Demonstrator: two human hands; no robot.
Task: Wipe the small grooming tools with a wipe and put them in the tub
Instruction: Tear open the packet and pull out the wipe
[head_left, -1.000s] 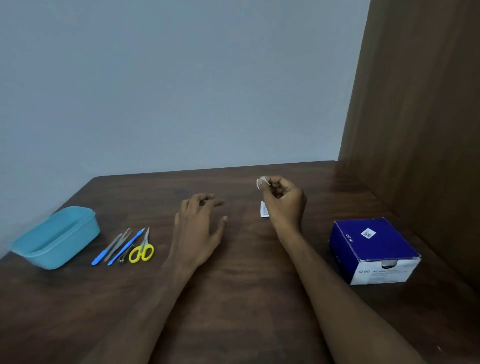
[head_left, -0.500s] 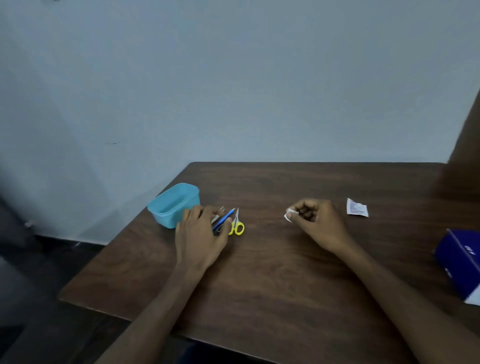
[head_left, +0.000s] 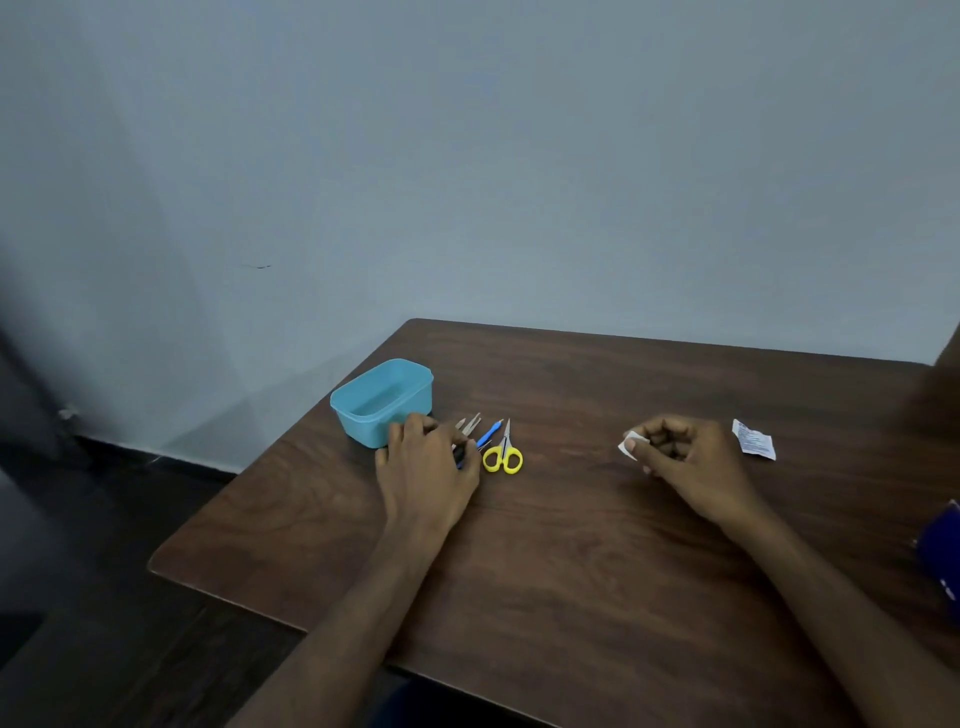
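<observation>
A light blue tub (head_left: 363, 422) stands near the table's left edge. Right of it lie the grooming tools: tweezers (head_left: 470, 423), a blue-handled tool (head_left: 491, 434) and yellow-handled scissors (head_left: 503, 457). My left hand (head_left: 426, 473) lies over the tools' near ends beside the tub, with its fingers curled and the thumb pinching a dark blue tool handle (head_left: 458, 454); the rest of that tool is hidden. My right hand (head_left: 685, 467) rests on the table further right and pinches a small white wipe (head_left: 631, 447) in curled fingers.
A torn white sachet (head_left: 753, 439) lies right of my right hand. A dark blue box (head_left: 940, 561) shows at the right edge. The brown wooden table (head_left: 571, 571) ends close on the left; a wall stands behind it.
The view swung left, then moved closer. My left hand went left onto the tools and now curls on one. My right hand still holds the wipe, away from the sachet.
</observation>
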